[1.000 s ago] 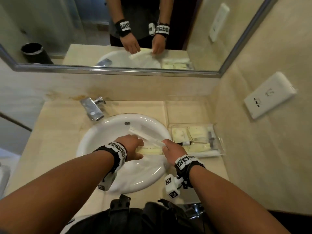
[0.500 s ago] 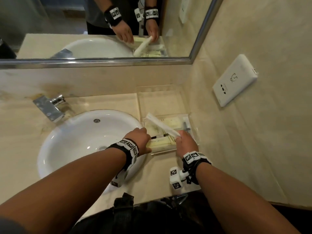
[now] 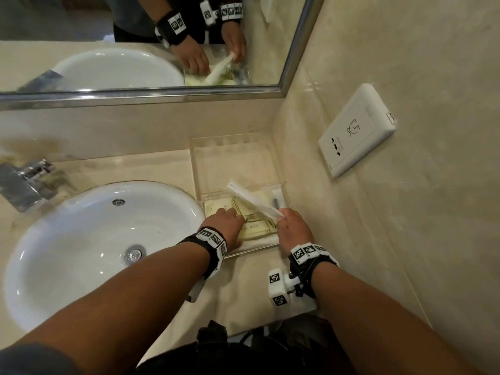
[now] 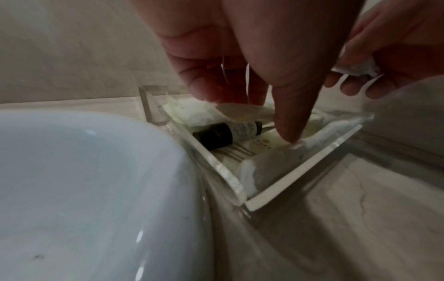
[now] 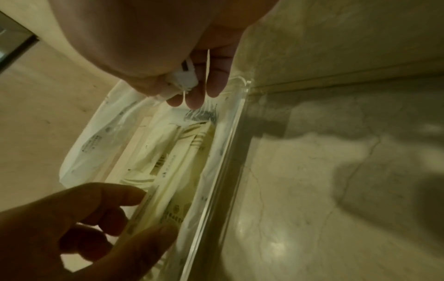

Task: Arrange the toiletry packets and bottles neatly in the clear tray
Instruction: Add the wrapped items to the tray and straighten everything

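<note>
Now the right hand [image 3: 293, 228] pinches the near end of a long white packet [image 3: 253, 200] between thumb and fingers [image 5: 211, 83], holding it slanted above the tray [image 3: 284, 189] on the table [image 3: 243, 288]. Beside it, the left hand [image 3: 226, 226] reaches into the tray, fingers [image 4: 288, 117] spread and straight, touching the yellow packets [image 3: 255, 230] near a dark bottle [image 4: 223, 133].

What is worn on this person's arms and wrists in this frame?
Both forearms are bare, with no sleeves in view. The left wrist carries a black strap with white tiles printed with black square marker patterns. The right wrist has the same band, plus a small white box-shaped camera module with marker tiles, mounted on its inner side.
</note>
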The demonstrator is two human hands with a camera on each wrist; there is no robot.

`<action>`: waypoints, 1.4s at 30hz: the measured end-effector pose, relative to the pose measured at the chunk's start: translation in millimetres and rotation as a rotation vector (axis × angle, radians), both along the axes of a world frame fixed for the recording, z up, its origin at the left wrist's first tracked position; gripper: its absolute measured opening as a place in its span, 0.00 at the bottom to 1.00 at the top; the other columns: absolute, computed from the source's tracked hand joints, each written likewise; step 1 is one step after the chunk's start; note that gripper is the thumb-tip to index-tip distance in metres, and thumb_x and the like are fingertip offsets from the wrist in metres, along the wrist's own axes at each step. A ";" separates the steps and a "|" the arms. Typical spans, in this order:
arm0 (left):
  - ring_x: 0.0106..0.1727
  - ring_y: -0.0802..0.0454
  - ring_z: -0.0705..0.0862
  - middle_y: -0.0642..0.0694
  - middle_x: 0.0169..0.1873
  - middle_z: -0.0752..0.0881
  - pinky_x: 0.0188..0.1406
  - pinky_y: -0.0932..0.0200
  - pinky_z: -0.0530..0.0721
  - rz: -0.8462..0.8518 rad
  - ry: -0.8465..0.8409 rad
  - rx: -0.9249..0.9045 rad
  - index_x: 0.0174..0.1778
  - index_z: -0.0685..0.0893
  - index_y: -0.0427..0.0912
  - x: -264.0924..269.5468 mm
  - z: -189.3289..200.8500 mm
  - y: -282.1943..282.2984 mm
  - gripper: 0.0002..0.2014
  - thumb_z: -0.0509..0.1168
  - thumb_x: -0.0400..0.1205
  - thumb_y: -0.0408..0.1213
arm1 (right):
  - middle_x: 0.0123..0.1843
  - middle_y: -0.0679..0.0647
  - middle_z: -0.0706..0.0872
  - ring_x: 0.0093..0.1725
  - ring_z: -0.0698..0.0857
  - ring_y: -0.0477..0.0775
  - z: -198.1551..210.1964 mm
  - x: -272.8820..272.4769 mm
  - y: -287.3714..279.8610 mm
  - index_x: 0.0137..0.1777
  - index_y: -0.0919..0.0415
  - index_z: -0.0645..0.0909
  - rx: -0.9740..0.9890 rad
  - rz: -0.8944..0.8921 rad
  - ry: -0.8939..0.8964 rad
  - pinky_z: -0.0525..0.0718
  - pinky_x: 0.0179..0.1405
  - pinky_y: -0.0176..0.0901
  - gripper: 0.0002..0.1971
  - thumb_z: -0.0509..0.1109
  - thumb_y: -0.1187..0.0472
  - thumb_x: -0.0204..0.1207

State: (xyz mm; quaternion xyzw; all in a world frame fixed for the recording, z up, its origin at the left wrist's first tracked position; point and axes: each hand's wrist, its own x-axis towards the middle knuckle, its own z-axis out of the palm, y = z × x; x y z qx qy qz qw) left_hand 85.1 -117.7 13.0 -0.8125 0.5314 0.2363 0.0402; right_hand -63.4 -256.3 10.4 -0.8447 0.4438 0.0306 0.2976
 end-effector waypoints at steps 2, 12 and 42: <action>0.63 0.39 0.76 0.40 0.62 0.76 0.55 0.46 0.82 0.011 0.037 -0.014 0.69 0.75 0.44 0.2 -5.9 -2.5 0.26 0.71 0.77 0.50 | 0.59 0.55 0.82 0.51 0.82 0.58 -3.9 1.4 -0.7 0.64 0.58 0.79 0.016 0.026 -0.009 0.81 0.52 0.50 0.14 0.53 0.59 0.87; 0.57 0.38 0.80 0.40 0.58 0.78 0.53 0.47 0.84 -0.140 0.040 0.069 0.63 0.81 0.41 4.4 -12.5 -3.8 0.15 0.66 0.80 0.35 | 0.53 0.58 0.84 0.47 0.81 0.58 -8.7 10.1 2.6 0.63 0.58 0.79 0.093 0.021 -0.043 0.78 0.45 0.49 0.12 0.57 0.58 0.86; 0.66 0.45 0.81 0.47 0.66 0.82 0.64 0.51 0.79 0.070 0.134 0.079 0.74 0.77 0.49 16.3 -5.6 22.2 0.21 0.63 0.84 0.44 | 0.65 0.58 0.81 0.61 0.82 0.63 -7.3 2.3 -1.4 0.70 0.55 0.80 -0.126 0.129 0.257 0.83 0.59 0.52 0.19 0.57 0.64 0.82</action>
